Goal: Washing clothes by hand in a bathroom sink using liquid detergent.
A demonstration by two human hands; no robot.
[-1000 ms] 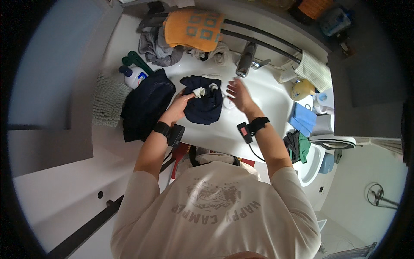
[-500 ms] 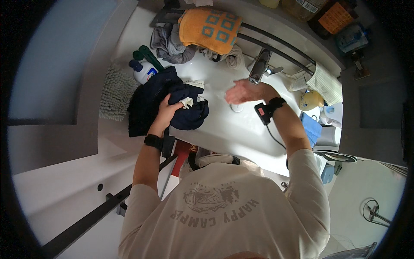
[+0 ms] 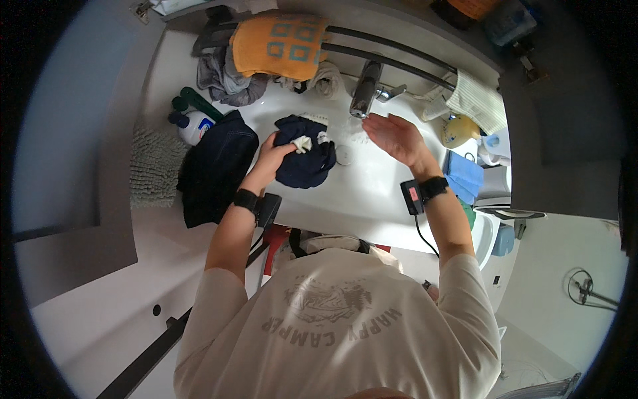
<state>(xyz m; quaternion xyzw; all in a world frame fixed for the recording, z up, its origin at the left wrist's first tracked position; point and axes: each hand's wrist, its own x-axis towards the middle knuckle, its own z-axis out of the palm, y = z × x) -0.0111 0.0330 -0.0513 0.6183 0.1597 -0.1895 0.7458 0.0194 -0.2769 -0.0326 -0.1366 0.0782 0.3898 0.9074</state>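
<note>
My left hand [image 3: 268, 161] is closed on a bunched navy garment [image 3: 302, 167] with white trim and a small pale tag-like piece. The bundle hangs over the left part of the white sink [image 3: 375, 199]. A separate dark garment [image 3: 219, 166] with pale stitching lies across the sink's left edge, beside my left forearm. Under the chrome faucet [image 3: 365, 92], my right hand [image 3: 399, 141] is open, palm turned up and fingers stretched toward the spout. What looks like water splashes near its fingertips. A round white drain plug [image 3: 343, 155] sits between the bundle and that hand.
An orange towel [image 3: 279, 48] hangs on the dark rail behind the sink, above grey cloths [image 3: 232, 78]. At left stand a white bottle [image 3: 193, 128] and a grey shaggy mat [image 3: 159, 166]. A yellow bottle [image 3: 458, 131] and blue cloth [image 3: 465, 175] line the right. Cabinet doors flank both sides.
My left hand has carried the navy bundle rightward, away from the dark garment on the edge. My right hand has turned palm up, its fingers now at the spout. The view has shifted slightly.
</note>
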